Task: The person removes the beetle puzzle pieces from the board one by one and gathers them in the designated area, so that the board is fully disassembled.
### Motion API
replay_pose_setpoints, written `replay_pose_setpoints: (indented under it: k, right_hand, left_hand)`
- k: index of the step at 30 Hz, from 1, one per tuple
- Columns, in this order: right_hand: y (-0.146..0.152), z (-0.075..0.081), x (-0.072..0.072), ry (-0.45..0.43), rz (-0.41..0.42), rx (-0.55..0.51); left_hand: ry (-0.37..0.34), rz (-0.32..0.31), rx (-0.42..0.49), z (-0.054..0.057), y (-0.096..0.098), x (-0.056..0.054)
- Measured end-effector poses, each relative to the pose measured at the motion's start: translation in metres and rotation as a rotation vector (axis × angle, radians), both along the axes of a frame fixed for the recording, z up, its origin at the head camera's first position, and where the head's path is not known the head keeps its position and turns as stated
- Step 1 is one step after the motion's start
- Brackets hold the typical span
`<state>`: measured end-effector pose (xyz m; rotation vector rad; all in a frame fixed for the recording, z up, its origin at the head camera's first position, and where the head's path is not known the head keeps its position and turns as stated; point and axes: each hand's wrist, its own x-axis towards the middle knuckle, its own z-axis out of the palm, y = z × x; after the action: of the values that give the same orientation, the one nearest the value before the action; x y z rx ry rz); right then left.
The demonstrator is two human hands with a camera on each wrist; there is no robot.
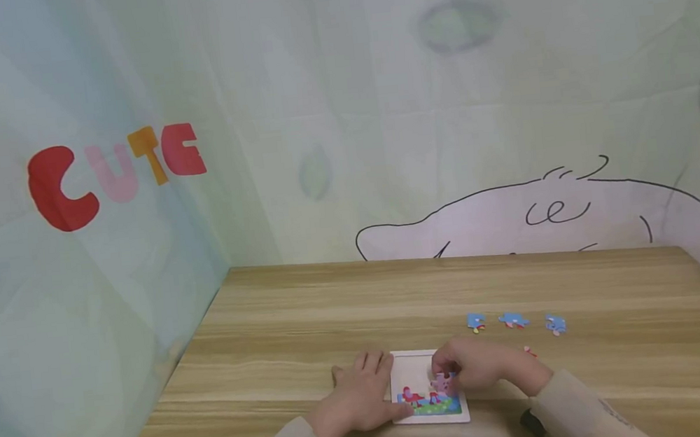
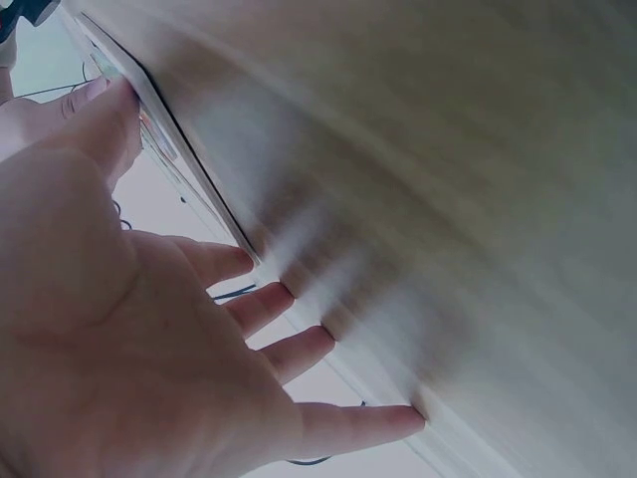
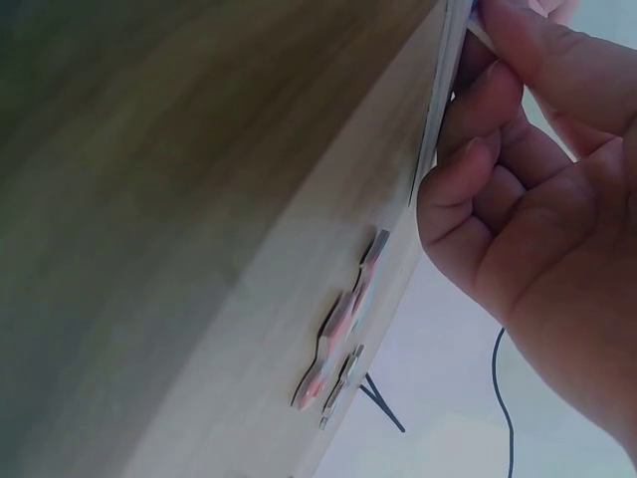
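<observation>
A shallow white puzzle tray (image 1: 411,366) lies on the table, its lower part filled with pieces showing green, blue and red. My left hand (image 1: 361,395) lies spread at its left side, the thumb over the lower left edge. The left wrist view shows that hand's straight fingers (image 2: 304,351) touching the tabletop. Over the tray's right side, my right hand (image 1: 480,362) pinches a pink puzzle piece (image 1: 442,383) just above the assembled part. In the right wrist view, the right hand (image 3: 542,189) has curled fingers, and its fingertips largely hide the piece.
Loose blue puzzle pieces lie beyond the tray to the right: one (image 1: 476,322), another (image 1: 514,319) and a third (image 1: 556,324). A reddish piece (image 1: 530,351) shows partly behind the right wrist. Printed cloth (image 1: 298,202) hangs behind the wooden table (image 1: 263,367).
</observation>
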<state>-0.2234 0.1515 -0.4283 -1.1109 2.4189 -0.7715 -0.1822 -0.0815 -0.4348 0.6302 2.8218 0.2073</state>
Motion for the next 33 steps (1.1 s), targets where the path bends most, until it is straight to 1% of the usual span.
replay_pose_setpoints:
  k: [5, 9, 17, 28, 33]
  right_hand:
    - [0.0001, -0.0005, -0.0008, 0.019, 0.004, 0.016]
    - [0.0002, -0.0008, -0.0003, 0.039, -0.009, 0.035]
    - [-0.0007, -0.0005, 0.0033, 0.051, -0.038, 0.012]
    - [-0.0025, -0.0016, 0.0004, 0.027, -0.050, -0.005]
    - [-0.0033, -0.0003, -0.0008, 0.002, -0.062, -0.002]
  left_hand:
    - [0.007, -0.004, -0.008, -0.0018, 0.0005, -0.0010]
    - [0.007, -0.006, -0.007, -0.0026, 0.0003, -0.0013]
    - [0.009, -0.011, -0.004, -0.0022, -0.0003, -0.0014]
    - [0.014, -0.017, 0.005, -0.0017, -0.0001, -0.0011]
    - [0.016, -0.020, 0.003, -0.0035, -0.0002, -0.0024]
